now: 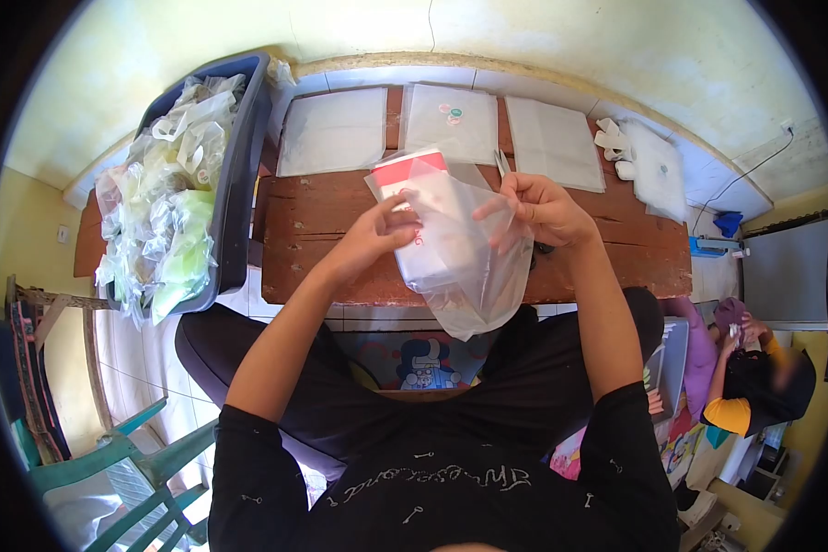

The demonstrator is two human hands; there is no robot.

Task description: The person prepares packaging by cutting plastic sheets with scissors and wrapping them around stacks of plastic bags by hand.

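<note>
A clear plastic bag hangs over the near edge of the table, in front of my body. Behind and partly within its film shows a white packet with a red top band and red lettering; how far it sits inside the bag I cannot tell. My left hand has its fingers curled at the left side of the bag, over the packet's edge. With thumb and fingers pinched, my right hand grips the bag's upper right part. Metal scissors tips poke out just behind my right hand.
Flat stacks of clear bags lie along the back of the brown table, one bearing round stickers. White rolls sit at right. A dark tub overflows with bagged items at left, above a green chair. Another person sits at far right.
</note>
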